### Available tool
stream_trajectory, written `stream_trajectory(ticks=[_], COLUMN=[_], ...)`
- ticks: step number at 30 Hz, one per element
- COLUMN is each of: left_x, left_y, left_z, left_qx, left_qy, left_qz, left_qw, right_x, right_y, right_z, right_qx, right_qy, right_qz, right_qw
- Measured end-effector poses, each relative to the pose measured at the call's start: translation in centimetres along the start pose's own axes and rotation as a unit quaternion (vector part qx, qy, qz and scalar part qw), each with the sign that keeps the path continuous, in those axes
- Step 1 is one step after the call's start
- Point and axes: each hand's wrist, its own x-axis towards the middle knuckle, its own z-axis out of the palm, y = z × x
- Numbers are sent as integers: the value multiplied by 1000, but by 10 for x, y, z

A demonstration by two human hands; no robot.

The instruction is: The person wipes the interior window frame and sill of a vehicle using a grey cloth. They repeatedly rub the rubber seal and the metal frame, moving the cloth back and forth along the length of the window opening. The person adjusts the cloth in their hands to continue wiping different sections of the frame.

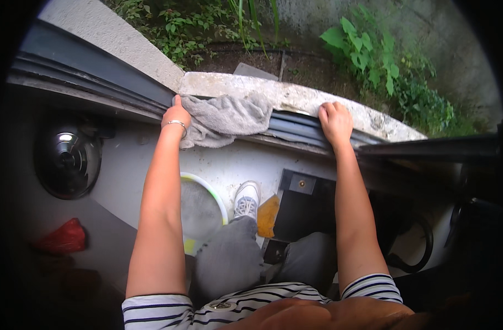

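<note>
A crumpled grey cloth (227, 115) lies over the dark metal window track (298, 127), draping down on the inner side. At its left end my left hand (175, 114), with a bracelet at the wrist, is closed on the cloth's edge, one finger against the corner where the window frame (97, 63) meets the ledge. My right hand (335, 122) is farther along the track, its fingers bent and gripping the edge of the pale, stained stone ledge (218, 82). The fingertips of both hands are partly hidden.
Below the window stands a white-and-green-rimmed bucket (221, 201) of cloudy grey water, beside my shoe (247, 199). A black appliance surface (306, 206) lies right of it, a round metal lid (68, 157) and red bag (62, 237) left. Plants (367, 52) grow outside.
</note>
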Motion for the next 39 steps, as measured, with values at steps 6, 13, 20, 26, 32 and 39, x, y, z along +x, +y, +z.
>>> stream_trajectory(ticks=[6, 13, 20, 26, 32, 39], left_x=[49, -16, -37, -69, -67, -106], left_y=[-42, 11, 15, 52, 52, 85], left_z=[-3, -3, 29, 38, 51, 36], left_qx=[-156, -167, -316, -308, -528, -342], left_qy=[23, 29, 9, -44, -46, 208], left_qz=[110, 129, 209, 221, 211, 92], left_qw=[981, 977, 925, 924, 821, 912], right_x=[3, 5, 7, 5, 6, 3], right_y=[-9, -9, -17, -14, -10, -2], right_z=[-2, -5, -5, 1, 3, -5], right_qx=[46, 35, 19, 9, 1, -2], right_qy=[-20, -56, -61, -58, -64, -111], right_qz=[42, 41, 32, 29, 30, 76], right_qw=[998, 997, 997, 998, 998, 991])
